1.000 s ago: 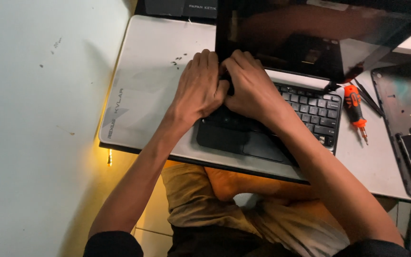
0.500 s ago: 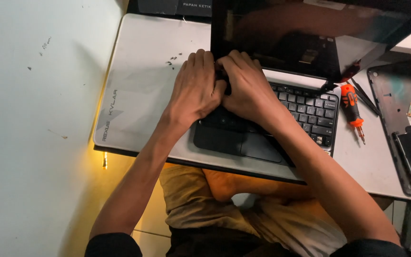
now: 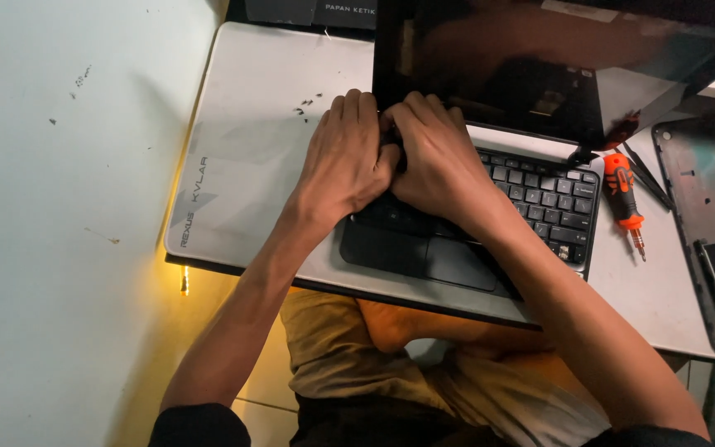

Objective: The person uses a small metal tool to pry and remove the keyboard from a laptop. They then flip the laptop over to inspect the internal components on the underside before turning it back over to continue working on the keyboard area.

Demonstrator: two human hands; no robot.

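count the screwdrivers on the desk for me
1. An orange-handled screwdriver lies on the desk mat, just right of the laptop's keyboard, tip toward the person. Others may be hidden under the open laptop or beyond the frame.
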